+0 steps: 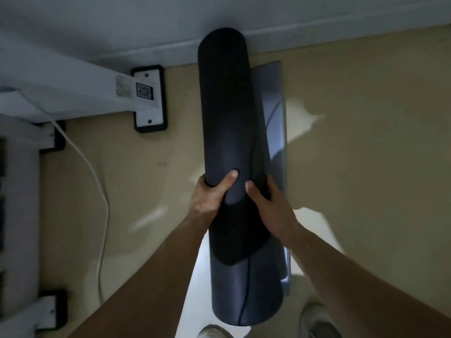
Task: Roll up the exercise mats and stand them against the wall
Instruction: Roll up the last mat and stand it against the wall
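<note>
Left hand [211, 191] wraps the near part of the dark navy rolled foam exercise mat [227, 113], thumb laid across the front of the roll and the other fingers curled round its left side. Right hand [267, 198] clasps the same roll from the right at about the same height, thumb on the front, fingers hidden behind it. Both hands are closed on the mat, which runs from below the hands up to the white wall [170, 20], its far end meeting the pale skirting board [317, 30]. The roll's loose outer flap [271, 103] peels away along its right side, a lighter blue-grey sheet.

At far left a white metal frame [73, 93] slants across the view, fixed to the tan floor [366, 142] by a white foot plate on a black pad [149, 98], just left of the roll and apart from it. More such feet sit lower along the left edge [52, 311]. A white cable [97, 181] hangs from the frame and trails down over the floor, well left of the hands. Bright patches of light lie on the floor on either side of the roll. At the bottom edge the tips of two pale shoes [319, 320] show, beside the near end of the mat
</note>
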Motion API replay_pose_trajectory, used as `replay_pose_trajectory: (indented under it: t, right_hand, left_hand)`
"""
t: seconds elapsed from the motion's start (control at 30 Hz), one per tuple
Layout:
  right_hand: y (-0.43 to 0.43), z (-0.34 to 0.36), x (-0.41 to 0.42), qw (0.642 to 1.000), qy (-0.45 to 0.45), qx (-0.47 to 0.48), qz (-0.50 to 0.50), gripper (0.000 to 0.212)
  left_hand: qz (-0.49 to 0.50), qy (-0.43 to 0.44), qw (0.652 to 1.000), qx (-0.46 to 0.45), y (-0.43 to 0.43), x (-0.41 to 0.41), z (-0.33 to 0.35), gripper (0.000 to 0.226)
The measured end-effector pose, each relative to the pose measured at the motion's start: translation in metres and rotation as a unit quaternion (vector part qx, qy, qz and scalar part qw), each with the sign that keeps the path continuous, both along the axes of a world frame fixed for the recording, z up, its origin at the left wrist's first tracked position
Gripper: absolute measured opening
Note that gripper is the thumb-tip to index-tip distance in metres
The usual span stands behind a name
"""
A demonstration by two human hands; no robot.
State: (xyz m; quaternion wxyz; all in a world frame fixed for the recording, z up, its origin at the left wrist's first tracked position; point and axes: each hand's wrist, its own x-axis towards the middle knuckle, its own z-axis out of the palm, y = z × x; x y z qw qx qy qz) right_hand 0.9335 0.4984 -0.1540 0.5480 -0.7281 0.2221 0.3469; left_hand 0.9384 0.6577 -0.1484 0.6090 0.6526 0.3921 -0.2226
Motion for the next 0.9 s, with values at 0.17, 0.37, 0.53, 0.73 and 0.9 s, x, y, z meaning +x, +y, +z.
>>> replay_pose_trajectory:
  t: [0.17, 0.37, 0.53, 0.73, 0.9]
  right_hand:
    - [0.065, -0.018, 0.002, 0.999, -0.021, 0.045, -0.011, 0.106]
    - [0.123, -0.022, 0.001, 0.997, -0.005, 0.077, 0.02, 0.105]
    - [0.131, -0.036, 0.009, 0.994, 0.011, 0.105, -0.039, 0.078]
    - [0.102, -0.026, 0.007, 0.992, -0.121, -0.014, 0.009, 0.053]
    - [0.087, 0.002, 0.003, 0.999, -0.048, 0.002, 0.01, 0.048]
  left_hand:
    - [-0.049, -0.041, 0.995, 0.081, 0.063, 0.004, -0.009, 0.096]
    - [0.018, -0.005, 0.99, 0.142, 0.114, -0.018, -0.008, 0.111]
    - [0.026, -0.006, 0.973, 0.231, 0.099, -0.025, 0.002, 0.102]
    - [-0.094, 0.053, 0.942, 0.318, 0.066, -0.018, 0.01, 0.122]
    - [0.013, -0.015, 0.986, 0.164, 0.093, -0.027, 0.007, 0.067]
